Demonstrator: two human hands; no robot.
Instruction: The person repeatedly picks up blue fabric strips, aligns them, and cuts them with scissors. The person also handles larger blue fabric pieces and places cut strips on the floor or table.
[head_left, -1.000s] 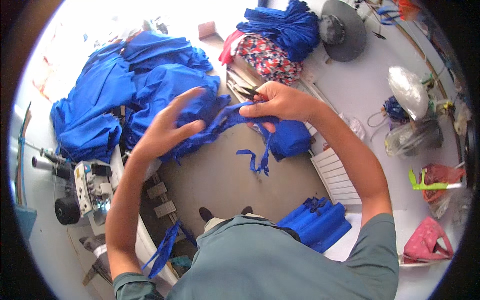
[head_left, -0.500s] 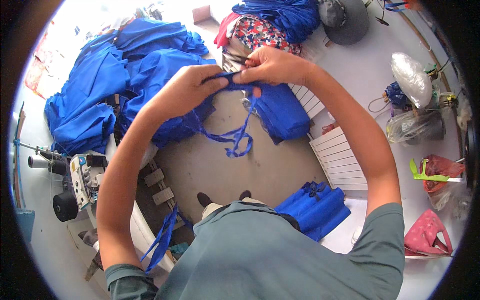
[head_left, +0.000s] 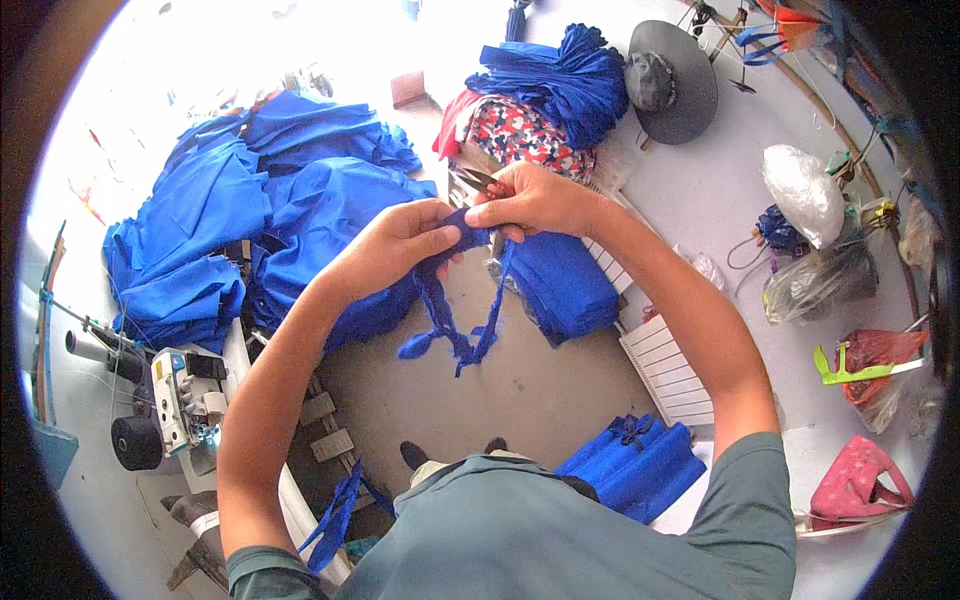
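Both my hands are raised in front of me, close together, pinching a narrow blue fabric strip (head_left: 437, 300). My left hand (head_left: 395, 245) is closed on it with the thumb on top. Meeting it from the other side, my right hand (head_left: 540, 203) grips the same cloth between thumb and fingers. A pair of small scissors (head_left: 474, 180) is also tucked in my right hand, its dark metal blades sticking out toward the upper left. Below the hands, the strip's loose ends dangle in a twisted loop. My fingers hide part of the cloth and the scissors' handles.
A large heap of blue fabric (head_left: 190, 235) lies at the left, behind a sewing machine (head_left: 185, 400) with thread cones. Folded blue cloth (head_left: 565, 285) rests beyond my hands, another blue stack (head_left: 630, 470) at my right. A dark hat (head_left: 675, 85) and bags hang along the right wall.
The whole scene sits lower in view, as my head has moved. My hands stay together on the strip; its loose ends have swung into a narrower hang below them.
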